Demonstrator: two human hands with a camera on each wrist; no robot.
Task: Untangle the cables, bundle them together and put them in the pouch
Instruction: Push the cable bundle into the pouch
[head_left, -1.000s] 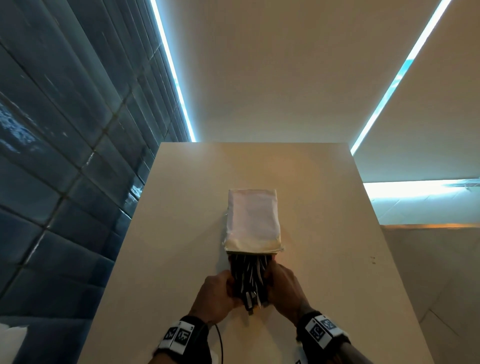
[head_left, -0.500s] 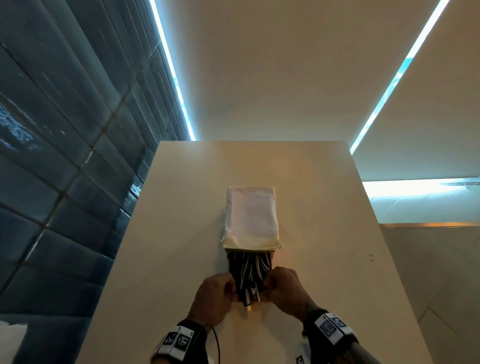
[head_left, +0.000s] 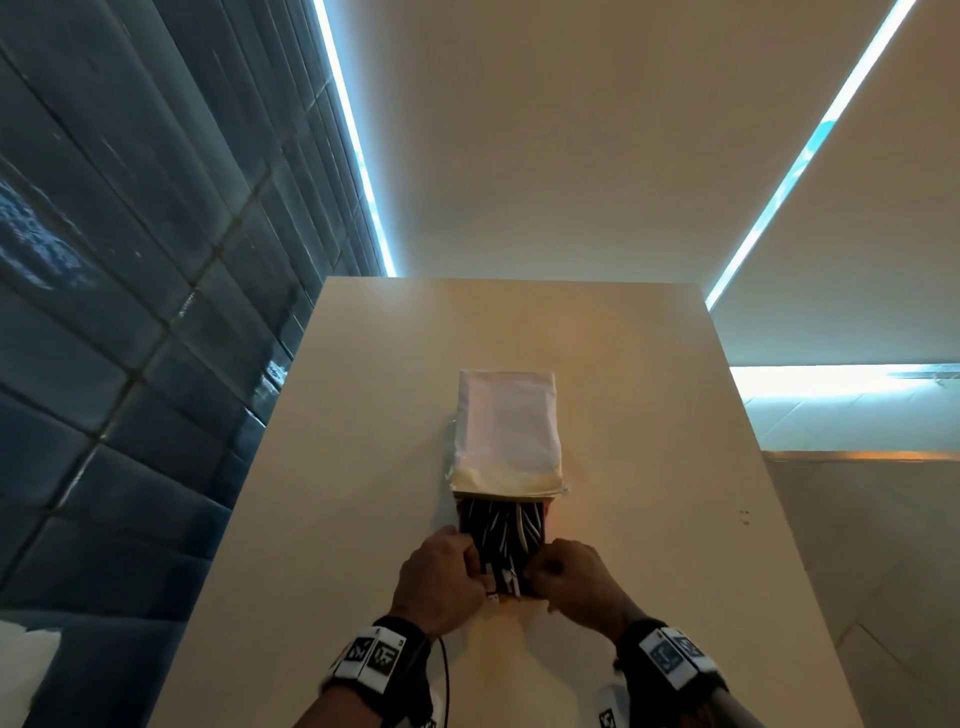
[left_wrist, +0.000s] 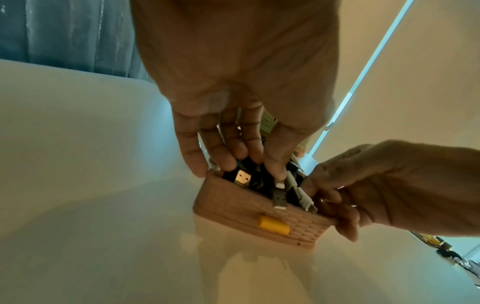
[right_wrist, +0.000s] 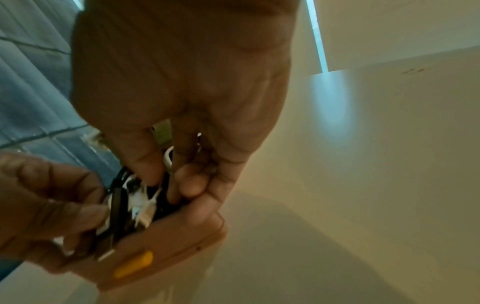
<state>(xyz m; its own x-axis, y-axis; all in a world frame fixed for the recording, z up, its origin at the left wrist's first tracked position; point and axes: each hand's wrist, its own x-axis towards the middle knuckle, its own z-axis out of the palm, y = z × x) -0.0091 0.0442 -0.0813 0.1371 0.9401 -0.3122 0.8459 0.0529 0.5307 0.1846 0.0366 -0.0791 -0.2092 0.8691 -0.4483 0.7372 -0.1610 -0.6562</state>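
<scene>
Between the curled fingers (left_wrist: 275, 164) of the left hand (head_left: 441, 582) and right hand (head_left: 571, 582), the cables (head_left: 504, 530) have slid deeper into the pouch (left_wrist: 259, 211), nearly packed.

Your left hand (head_left: 441, 582) and right hand (head_left: 569, 579) pinch the near end of the cable bundle (head_left: 503, 535). Its far end sits inside the white pouch (head_left: 506, 431) on the table (head_left: 363, 467).

The pouch (head_left: 506, 431) lies on the bench (head_left: 649, 467), its open mouth toward the person. The cables (head_left: 503, 530) lie in that mouth, plug ends at the near edge. Left of the pouch mouth is the left hand (head_left: 441, 582); right of it the right hand (head_left: 574, 582), both touching it.
</scene>
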